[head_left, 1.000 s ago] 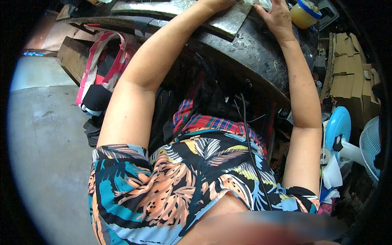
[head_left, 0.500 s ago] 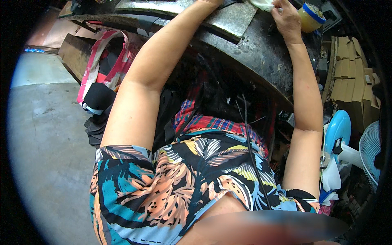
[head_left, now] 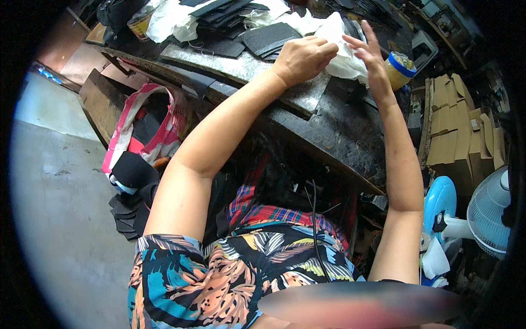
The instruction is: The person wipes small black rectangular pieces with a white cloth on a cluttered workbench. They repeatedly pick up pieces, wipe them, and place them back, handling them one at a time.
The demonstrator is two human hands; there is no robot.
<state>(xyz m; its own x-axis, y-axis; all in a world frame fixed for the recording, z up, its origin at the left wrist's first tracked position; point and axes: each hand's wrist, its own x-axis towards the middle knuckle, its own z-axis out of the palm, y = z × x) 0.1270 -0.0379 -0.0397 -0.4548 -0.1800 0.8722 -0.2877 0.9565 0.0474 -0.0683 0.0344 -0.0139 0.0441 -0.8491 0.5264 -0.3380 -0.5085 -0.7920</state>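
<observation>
Since a second earlier the view had tipped upward, so that more of the dark workbench (head_left: 350, 137) and the clutter at its far side came into the picture; both hands, which had sat at the top edge of the frame, now lay lower and in full sight; the right hand had drawn back from the yellow jar with the blue lid (head_left: 399, 68) and its fingers had spread.

The left hand (head_left: 302, 57) was curled together, knuckles up, its fingertips pinched on the near edge of a crumpled white cloth (head_left: 342, 46); the cloth lay on the bench top just beyond a grey stone slab (head_left: 246, 68), on which the left wrist rested; whether anything else sat inside the closed fingers could not be told.

The right hand (head_left: 371, 60) stood open, fingers apart and pointing up and away, its palm side against the right part of the same white cloth; it gripped nothing that showed; the jar stood just beside it to the right.

Behind the cloth lay a stack of dark flat pieces (head_left: 268, 37); more white cloth (head_left: 172, 19) lay farther left; a pink and white bag (head_left: 143, 129) hung below the bench at the left; cardboard boxes (head_left: 455, 131) and a blue and white fan (head_left: 466, 216) stood at the right.
</observation>
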